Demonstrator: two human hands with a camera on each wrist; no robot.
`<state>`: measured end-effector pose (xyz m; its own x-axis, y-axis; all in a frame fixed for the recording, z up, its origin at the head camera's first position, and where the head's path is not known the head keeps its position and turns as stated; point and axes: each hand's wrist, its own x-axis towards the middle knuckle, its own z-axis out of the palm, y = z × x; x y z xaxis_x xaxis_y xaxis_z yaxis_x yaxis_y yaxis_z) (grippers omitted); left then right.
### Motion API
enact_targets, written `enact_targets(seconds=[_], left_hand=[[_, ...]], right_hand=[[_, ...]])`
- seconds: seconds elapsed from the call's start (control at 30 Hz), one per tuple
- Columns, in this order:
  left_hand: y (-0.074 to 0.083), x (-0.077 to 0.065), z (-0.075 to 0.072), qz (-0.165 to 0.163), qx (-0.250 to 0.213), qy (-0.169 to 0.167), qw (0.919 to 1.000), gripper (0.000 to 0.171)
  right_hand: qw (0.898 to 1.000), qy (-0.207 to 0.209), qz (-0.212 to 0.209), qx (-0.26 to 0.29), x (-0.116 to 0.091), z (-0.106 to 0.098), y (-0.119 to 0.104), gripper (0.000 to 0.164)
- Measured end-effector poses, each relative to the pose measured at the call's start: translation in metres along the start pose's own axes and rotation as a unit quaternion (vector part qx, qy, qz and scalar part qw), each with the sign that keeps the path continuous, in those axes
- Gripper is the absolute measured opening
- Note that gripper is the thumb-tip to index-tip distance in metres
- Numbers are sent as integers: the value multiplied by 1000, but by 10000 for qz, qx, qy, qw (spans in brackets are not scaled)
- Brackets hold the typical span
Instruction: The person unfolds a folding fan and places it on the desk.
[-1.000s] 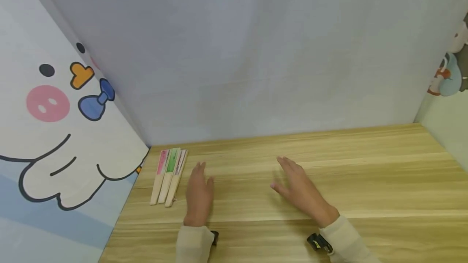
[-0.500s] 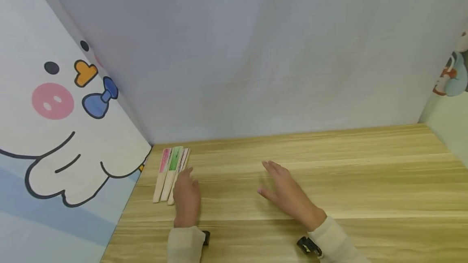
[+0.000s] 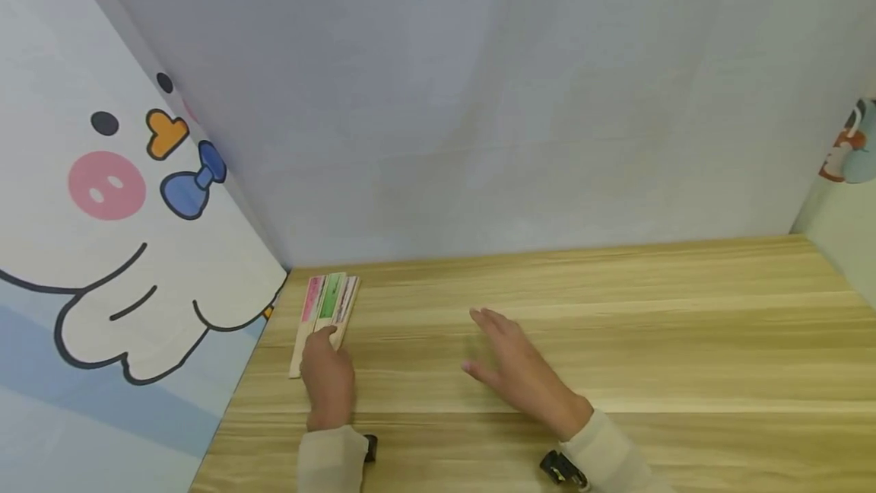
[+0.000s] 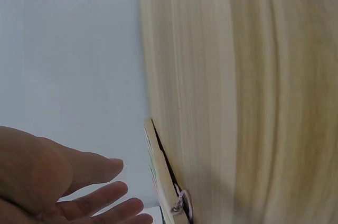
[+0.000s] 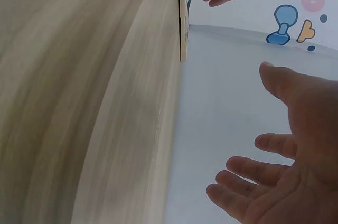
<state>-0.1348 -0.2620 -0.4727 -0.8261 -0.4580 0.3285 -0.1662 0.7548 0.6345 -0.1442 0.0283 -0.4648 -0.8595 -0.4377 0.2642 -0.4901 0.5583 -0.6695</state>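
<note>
Three slim folded fans with pale wooden ribs lie side by side at the table's left: one with a pink band (image 3: 312, 300), one with a green band (image 3: 331, 297), one with a whitish, dark-marked band (image 3: 347, 300). Over their lower ends hovers my left hand (image 3: 330, 380), hiding part of them. The left wrist view shows its fingers (image 4: 100, 198) extended and apart from the nearest fan (image 4: 165, 182), which has a pinkish cord (image 4: 182, 202). My right hand (image 3: 523, 375) is held above the middle of the table, thumb apart from extended fingers, holding nothing.
The wood-grain table (image 3: 684, 341) meets a plain grey-white backdrop (image 3: 513, 135) at its far edge. On the left stands a panel (image 3: 226, 272) with a cartoon bird print. Another printed panel (image 3: 849, 227) borders the right side.
My left hand has moved left, from beside the fans to over their lower ends. My right hand has shifted left in view, still extended. The head view has turned slightly; the fans lie still.
</note>
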Motion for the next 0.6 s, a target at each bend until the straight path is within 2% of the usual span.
enact_targets(seconds=[0.4, 0.6], left_hand=[[-13, 4, -6, -365, 259, -522, 9976, 37], [-13, 6, -6, -285, 497, -591, 9966, 34]], right_hand=[[9998, -205, 37, 26, 3, 6, -2, 75], [9997, -231, 29, 71, 4, 7, -1, 74]])
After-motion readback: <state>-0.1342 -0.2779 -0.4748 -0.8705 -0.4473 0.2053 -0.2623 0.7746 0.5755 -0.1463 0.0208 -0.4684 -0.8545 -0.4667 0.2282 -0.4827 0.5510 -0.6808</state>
